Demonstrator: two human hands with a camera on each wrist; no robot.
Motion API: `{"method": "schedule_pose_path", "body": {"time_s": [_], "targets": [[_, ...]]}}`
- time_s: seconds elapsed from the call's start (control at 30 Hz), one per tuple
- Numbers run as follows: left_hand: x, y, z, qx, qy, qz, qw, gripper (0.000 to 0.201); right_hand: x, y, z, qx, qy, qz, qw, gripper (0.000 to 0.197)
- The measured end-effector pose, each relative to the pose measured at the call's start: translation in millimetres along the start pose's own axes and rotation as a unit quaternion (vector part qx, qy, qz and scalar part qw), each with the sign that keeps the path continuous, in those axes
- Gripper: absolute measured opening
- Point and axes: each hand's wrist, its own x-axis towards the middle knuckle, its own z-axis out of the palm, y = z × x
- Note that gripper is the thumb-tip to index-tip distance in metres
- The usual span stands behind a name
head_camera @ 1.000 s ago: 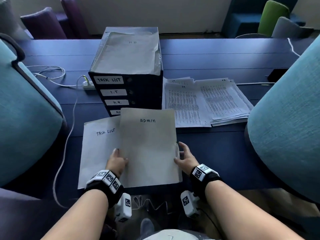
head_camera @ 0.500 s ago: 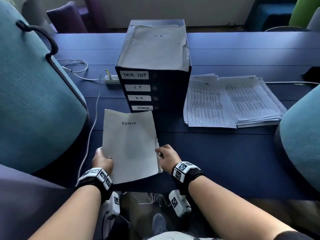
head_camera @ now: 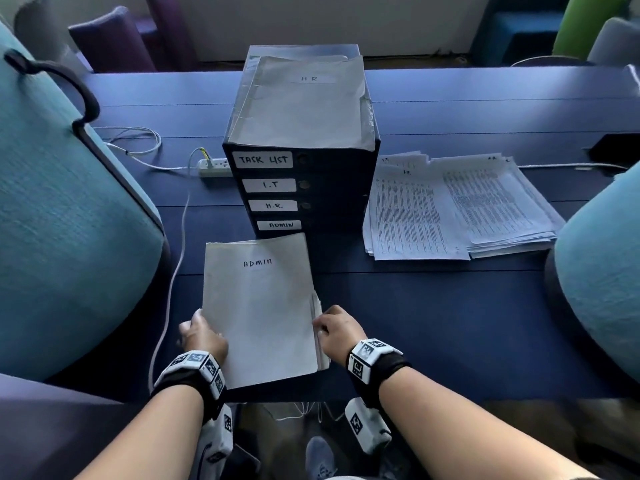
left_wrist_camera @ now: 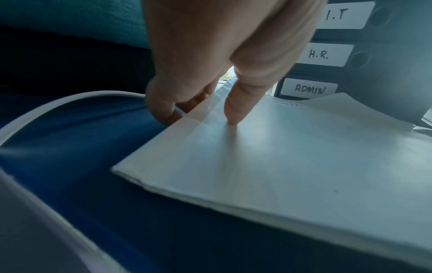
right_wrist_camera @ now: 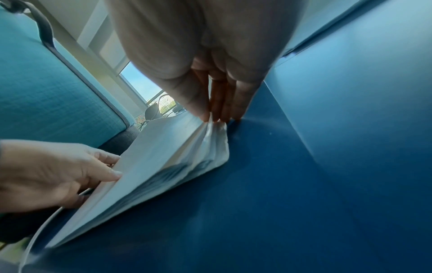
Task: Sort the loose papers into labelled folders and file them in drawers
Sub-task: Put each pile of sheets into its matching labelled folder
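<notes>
A grey folder marked ADMIN (head_camera: pixel 259 306) lies on the dark blue table (head_camera: pixel 433 323) in front of the drawer unit (head_camera: pixel 332 188). The unit's drawers are labelled TASK LIST, I.T, H.R. and ADMIN. My left hand (head_camera: pixel 198 325) holds the folder's left edge, thumb on top (left_wrist_camera: pixel 231 118) and fingers curled under it. My right hand (head_camera: pixel 323 325) pinches the right edge, where the sheets fan out (right_wrist_camera: pixel 210 140). Another folder marked H R (head_camera: pixel 304 102) rests on top of the unit. Loose printed papers (head_camera: pixel 450 209) are piled to its right.
Teal chair backs stand close at the left (head_camera: pixel 69 220) and right (head_camera: pixel 602 254). A white power strip (head_camera: pixel 213 167) and its cable (head_camera: pixel 173 289) lie left of the unit. A black device (head_camera: pixel 616 147) sits at the far right.
The ADMIN folder has slid left over the TASK LIST folder, which is now hidden beneath it. Both hands stayed on its edges.
</notes>
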Motion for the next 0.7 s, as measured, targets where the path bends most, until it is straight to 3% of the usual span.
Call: {"method": "schedule_pose_path", "body": {"time_s": [0.2,0.33,0.5,0.7], "targets": [[-6,32,-6,0.018,0.001,0.053,0.998,0.067,0,-4,-10,-0.023,-0.049,0.011,0.998,0.033],[-14,79,-22,0.036,0.014,0.14,0.989,0.061,5,-4,-35,-0.034,-0.011,-0.002,0.999,0.035],[-26,144,-46,0.014,0.069,0.272,0.96,0.057,11,6,-74,-0.101,0.043,0.005,0.994,0.036],[-37,208,-65,-0.014,0.149,0.385,0.911,0.055,2,33,-109,-0.245,-0.014,0.072,0.967,0.044]]}}
